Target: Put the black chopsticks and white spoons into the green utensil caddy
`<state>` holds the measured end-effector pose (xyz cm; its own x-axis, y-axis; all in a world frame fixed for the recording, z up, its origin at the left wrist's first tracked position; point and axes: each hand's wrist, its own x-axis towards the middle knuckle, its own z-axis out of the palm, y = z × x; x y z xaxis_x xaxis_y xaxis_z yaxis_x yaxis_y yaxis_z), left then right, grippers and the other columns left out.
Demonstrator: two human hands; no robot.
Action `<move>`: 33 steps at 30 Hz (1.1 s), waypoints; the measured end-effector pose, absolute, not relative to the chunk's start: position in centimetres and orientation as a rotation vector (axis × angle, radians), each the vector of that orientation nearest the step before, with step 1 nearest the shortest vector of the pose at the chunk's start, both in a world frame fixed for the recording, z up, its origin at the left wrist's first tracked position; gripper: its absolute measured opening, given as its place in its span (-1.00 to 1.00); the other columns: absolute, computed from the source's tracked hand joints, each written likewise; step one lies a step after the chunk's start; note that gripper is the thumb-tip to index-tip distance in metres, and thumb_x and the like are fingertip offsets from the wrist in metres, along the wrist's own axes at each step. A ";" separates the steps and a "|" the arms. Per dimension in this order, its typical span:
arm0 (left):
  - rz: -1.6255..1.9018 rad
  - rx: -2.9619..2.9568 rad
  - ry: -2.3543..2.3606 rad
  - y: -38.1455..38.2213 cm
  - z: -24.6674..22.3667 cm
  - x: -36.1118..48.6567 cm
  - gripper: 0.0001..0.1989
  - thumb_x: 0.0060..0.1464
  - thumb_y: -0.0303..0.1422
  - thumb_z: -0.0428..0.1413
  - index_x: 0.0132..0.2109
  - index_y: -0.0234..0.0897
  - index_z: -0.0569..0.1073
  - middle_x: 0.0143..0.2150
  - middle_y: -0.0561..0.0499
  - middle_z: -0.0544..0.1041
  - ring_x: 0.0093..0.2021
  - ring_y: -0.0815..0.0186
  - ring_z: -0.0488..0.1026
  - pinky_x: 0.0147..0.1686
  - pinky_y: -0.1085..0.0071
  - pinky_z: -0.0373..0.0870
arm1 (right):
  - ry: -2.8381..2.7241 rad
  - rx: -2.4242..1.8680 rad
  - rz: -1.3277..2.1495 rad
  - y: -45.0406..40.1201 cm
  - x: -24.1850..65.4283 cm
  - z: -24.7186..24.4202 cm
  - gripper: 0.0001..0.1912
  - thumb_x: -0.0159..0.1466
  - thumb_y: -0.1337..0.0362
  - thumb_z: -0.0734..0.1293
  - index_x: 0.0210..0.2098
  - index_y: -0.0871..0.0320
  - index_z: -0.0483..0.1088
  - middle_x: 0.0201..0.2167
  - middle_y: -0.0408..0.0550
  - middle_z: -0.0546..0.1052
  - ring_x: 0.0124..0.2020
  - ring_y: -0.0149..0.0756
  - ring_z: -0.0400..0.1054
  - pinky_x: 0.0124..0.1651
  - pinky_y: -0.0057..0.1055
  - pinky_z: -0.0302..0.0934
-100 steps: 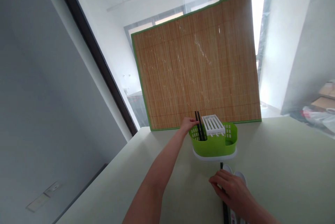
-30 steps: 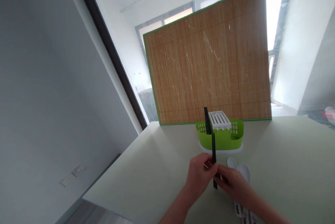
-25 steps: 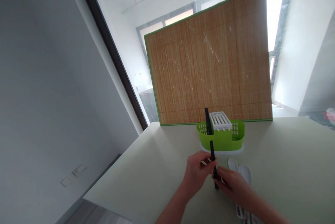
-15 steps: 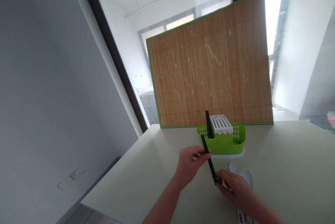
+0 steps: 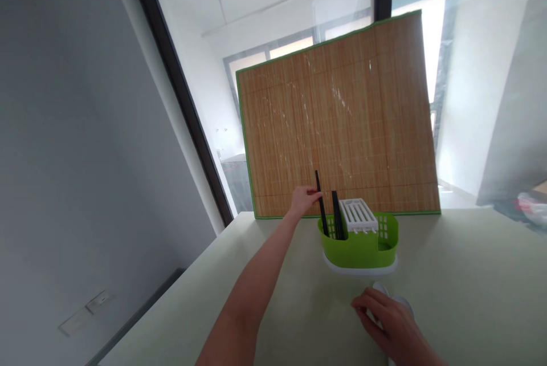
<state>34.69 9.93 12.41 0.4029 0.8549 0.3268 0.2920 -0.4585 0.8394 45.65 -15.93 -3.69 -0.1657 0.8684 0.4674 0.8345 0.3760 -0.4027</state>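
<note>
My left hand [image 5: 304,200] pinches black chopsticks [image 5: 321,205] near their upper part. Their lower end stands inside the left section of a green cutlery holder [image 5: 359,253], and they lean slightly left. More black chopsticks [image 5: 337,215] stand in the same holder, just right of those in my hand. My right hand [image 5: 387,320] hovers low over white spoons [image 5: 380,288], its fingers closed together with nothing visible in them. It hides most of the spoons.
A white slatted rack [image 5: 358,215] sits on the middle of the holder, which has a white base tray [image 5: 361,271]. Behind it a bamboo mat [image 5: 333,126] leans against the glass. A grey wall [image 5: 85,155] rises at the left of the pale table [image 5: 461,286].
My left hand has carried the chopsticks up and forward, and their lower end is now in the holder. My right hand has let go of them and stays near the spoons.
</note>
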 end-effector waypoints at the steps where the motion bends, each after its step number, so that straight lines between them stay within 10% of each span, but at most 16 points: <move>1: 0.991 1.950 0.991 10.5 11.4 35.1 -0.78 -0.06 -0.33 0.24 -0.29 -0.43 0.57 -0.44 -0.10 0.56 -0.45 0.35 0.47 -0.38 0.41 0.44 | -2.003 -1.458 0.064 -15.9 45.6 -3.7 -0.79 0.35 0.31 0.10 -0.19 0.05 0.35 -0.32 -0.08 0.48 -0.29 -0.32 0.40 -0.27 -0.41 0.21; 33: 0.625 1.539 0.997 11.6 5.2 38.0 -0.62 -0.31 -0.16 0.37 -0.47 -0.41 0.50 -0.42 -0.13 0.53 -0.47 0.34 0.44 -0.41 0.39 0.40 | -1.943 -1.485 0.016 -15.9 46.4 -3.4 -0.80 0.33 0.30 0.13 -0.20 0.02 0.39 -0.36 -0.09 0.50 -0.32 -0.32 0.41 -0.29 -0.43 0.24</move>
